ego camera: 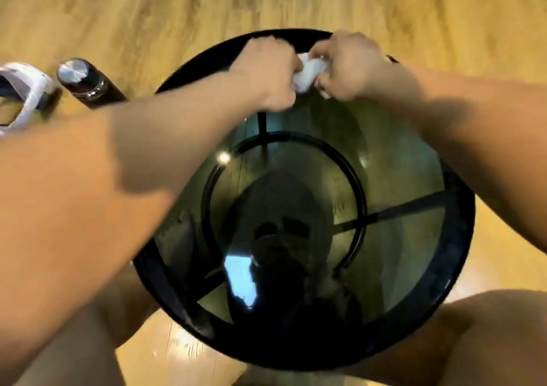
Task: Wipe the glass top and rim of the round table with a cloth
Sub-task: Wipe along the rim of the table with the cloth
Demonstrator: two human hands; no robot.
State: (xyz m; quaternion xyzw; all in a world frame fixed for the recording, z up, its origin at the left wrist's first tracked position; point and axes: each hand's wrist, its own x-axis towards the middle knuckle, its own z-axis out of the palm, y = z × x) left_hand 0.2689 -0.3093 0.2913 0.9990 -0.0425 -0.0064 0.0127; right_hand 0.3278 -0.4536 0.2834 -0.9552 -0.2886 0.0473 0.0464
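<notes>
Both hands bunch the cloth at the far rim of the round table; this looks like a regrip, not a wipe stroke.

The wood floor [177, 7] lies all round the round table [165, 285], which fills the centre of the view. Its glass top [399, 184] is dark, smoky and reflective, with glare spots and the black ring frame showing through it. The black rim [457, 261] is a wide band. The left hand [266, 72] and right hand [352, 66] meet at the far edge, both with fingers curled round the small crumpled white cloth [309, 73] between them. I cannot tell whether the cloth touches the rim. The next move likely calls for one hand to take the cloth, press it flat and sweep near across the glass, then follow the rim round. A dark bottle [88, 85] with a silver cap stands on the floor at far left.
</notes>
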